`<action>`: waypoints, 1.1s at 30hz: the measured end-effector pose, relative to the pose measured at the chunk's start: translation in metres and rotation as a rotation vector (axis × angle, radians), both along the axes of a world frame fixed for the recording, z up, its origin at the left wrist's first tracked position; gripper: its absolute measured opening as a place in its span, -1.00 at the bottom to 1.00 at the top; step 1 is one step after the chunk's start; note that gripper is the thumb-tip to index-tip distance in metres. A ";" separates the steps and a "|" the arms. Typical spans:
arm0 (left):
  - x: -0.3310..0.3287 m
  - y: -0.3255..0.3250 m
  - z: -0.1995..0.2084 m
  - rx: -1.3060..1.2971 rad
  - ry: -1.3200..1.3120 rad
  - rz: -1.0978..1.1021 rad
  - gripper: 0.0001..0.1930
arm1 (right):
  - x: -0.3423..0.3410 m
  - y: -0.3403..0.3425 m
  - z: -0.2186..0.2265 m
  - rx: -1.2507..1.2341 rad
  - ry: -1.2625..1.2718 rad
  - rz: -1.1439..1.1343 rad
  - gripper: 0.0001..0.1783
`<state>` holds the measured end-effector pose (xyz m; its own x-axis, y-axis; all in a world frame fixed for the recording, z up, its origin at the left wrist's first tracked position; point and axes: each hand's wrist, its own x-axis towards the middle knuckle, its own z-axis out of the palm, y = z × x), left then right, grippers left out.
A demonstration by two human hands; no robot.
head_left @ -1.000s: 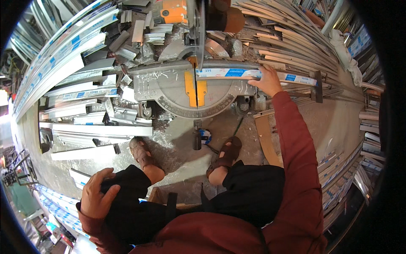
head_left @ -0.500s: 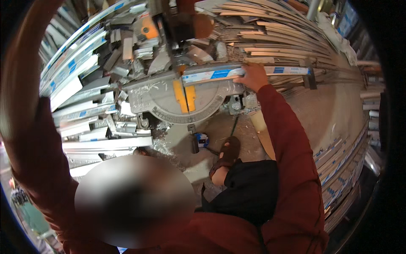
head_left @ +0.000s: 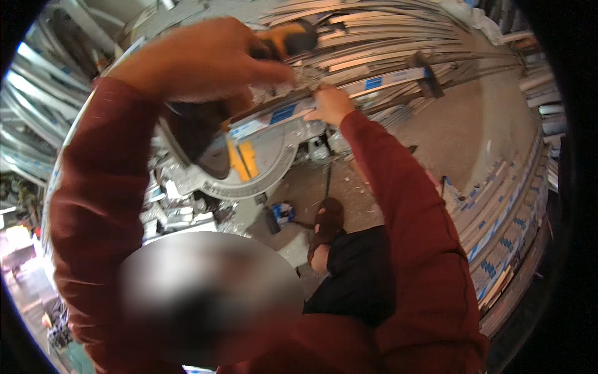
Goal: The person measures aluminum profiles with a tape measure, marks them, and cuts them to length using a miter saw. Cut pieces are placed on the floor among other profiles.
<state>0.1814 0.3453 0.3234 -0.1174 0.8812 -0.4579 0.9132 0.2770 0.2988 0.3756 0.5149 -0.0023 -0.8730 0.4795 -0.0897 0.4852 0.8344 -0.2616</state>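
My left hand (head_left: 199, 59), blurred by motion, is over the top of a miter saw, closed at its handle, which the hand mostly hides. The saw's dark blade and guard (head_left: 202, 134) hang low beside the yellow insert (head_left: 243, 161) of the round grey saw table (head_left: 274, 153). A long profile bar (head_left: 258, 124) with white and blue film lies across that table. My right hand (head_left: 332, 105) grips the bar to the right of the blade, fingers and thumb around its near edge. Further right, the bar reaches a dark upright stop (head_left: 427, 76).
Long thin strips (head_left: 374, 43) lie piled behind the saw. More film-covered profiles (head_left: 498, 243) are stacked at the right. Short offcuts (head_left: 180, 209) litter the left side. A blue-and-white round item (head_left: 283, 212) is on the floor near my shoe (head_left: 328, 218).
My left hand has come into view over the saw, and the saw head has swung down toward the table. The right hand keeps its grip on the bar. The view has shifted.
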 end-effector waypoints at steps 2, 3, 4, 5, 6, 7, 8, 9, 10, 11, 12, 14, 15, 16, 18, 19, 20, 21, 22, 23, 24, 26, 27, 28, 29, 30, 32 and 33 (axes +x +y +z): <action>0.032 -0.015 -0.015 0.060 -0.040 -0.075 -0.42 | -0.001 0.002 -0.011 0.024 0.055 -0.003 -0.26; 0.045 -0.024 -0.021 0.235 0.056 -0.135 -0.44 | 0.000 0.002 -0.018 0.021 0.071 -0.002 -0.26; 0.055 -0.029 -0.027 0.243 0.073 -0.113 -0.44 | 0.002 0.005 -0.023 0.023 0.085 -0.004 -0.26; 0.062 -0.033 -0.031 0.226 0.093 -0.074 -0.43 | 0.004 0.006 -0.028 -0.049 0.197 0.007 -0.28; 0.070 -0.039 -0.036 0.286 0.144 -0.071 -0.42 | 0.004 0.007 -0.033 -0.082 0.285 0.005 -0.29; 0.075 -0.042 -0.040 0.265 0.217 -0.045 -0.45 | 0.004 0.008 -0.036 -0.117 0.303 -0.001 -0.30; 0.077 -0.045 -0.042 0.292 0.220 -0.036 -0.46 | 0.005 0.009 -0.037 -0.151 0.321 -0.006 -0.31; 0.079 -0.047 -0.044 0.282 0.224 -0.015 -0.48 | 0.004 0.011 -0.038 -0.186 0.339 -0.012 -0.32; 0.081 -0.049 -0.046 0.342 0.221 -0.047 -0.48 | 0.006 0.011 -0.036 -0.168 0.325 -0.011 -0.32; 0.083 -0.050 -0.048 0.358 0.223 -0.062 -0.47 | 0.008 0.012 -0.033 -0.147 0.315 -0.016 -0.33; 0.087 -0.052 -0.050 0.345 0.236 -0.045 -0.48 | 0.004 0.011 -0.031 -0.020 0.211 0.009 -0.35; 0.095 -0.056 -0.055 0.288 0.224 0.006 -0.49 | 0.003 0.009 -0.023 0.003 0.124 -0.023 -0.35; 0.100 -0.058 -0.058 0.283 0.208 0.009 -0.50 | 0.002 0.007 -0.020 0.044 0.170 0.003 -0.34; 0.104 -0.061 -0.061 0.292 0.200 0.019 -0.51 | 0.003 0.006 -0.017 0.022 0.140 -0.005 -0.31; 0.112 -0.066 -0.067 0.338 0.164 0.048 -0.55 | 0.003 0.004 -0.012 0.065 0.118 0.011 -0.46; 0.116 -0.069 -0.070 0.329 0.190 0.037 -0.55 | 0.004 0.003 -0.011 0.091 0.046 0.033 -0.62; 0.118 -0.070 -0.074 0.338 0.201 0.024 -0.54 | 0.003 0.002 -0.010 0.085 0.056 0.029 -0.63; 0.119 -0.072 -0.077 0.346 0.206 0.017 -0.53 | 0.003 0.002 -0.010 0.082 0.039 0.019 -0.65; 0.121 -0.073 -0.080 0.354 0.203 0.019 -0.53 | 0.003 0.002 -0.010 0.077 0.021 0.010 -0.66; 0.122 -0.074 -0.082 0.352 0.201 0.023 -0.53 | 0.003 0.002 -0.010 0.093 0.021 0.008 -0.68; 0.123 -0.075 -0.085 0.335 0.192 0.027 -0.53 | 0.003 0.001 -0.011 0.108 0.020 0.006 -0.69; 0.125 -0.077 -0.088 0.373 0.198 0.011 -0.53 | 0.003 0.001 -0.012 0.133 0.036 0.012 -0.71; 0.126 -0.078 -0.089 0.381 0.206 0.008 -0.53 | 0.003 0.001 -0.012 0.143 0.055 0.020 -0.72; 0.127 -0.079 -0.090 0.380 0.211 0.011 -0.54 | 0.003 0.001 -0.012 0.154 0.045 0.023 -0.73; 0.128 -0.079 -0.091 0.375 0.224 0.019 -0.54 | 0.003 0.001 -0.012 0.147 0.071 0.025 -0.73; 0.130 -0.080 -0.091 0.381 0.238 0.023 -0.54 | 0.003 0.001 -0.012 0.141 0.068 0.020 -0.74; 0.132 -0.081 -0.092 0.375 0.234 0.029 -0.54 | 0.004 0.000 -0.011 0.114 0.054 0.008 -0.70; 0.133 -0.082 -0.093 0.370 0.251 0.025 -0.54 | 0.004 0.000 -0.011 0.109 0.046 0.002 -0.65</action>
<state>0.3144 0.2632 0.2305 -0.2082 0.9758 -0.0666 0.9644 0.2162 0.1524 0.3794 0.5147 -0.0132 -0.8762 0.4820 0.0026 0.4727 0.8602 -0.1915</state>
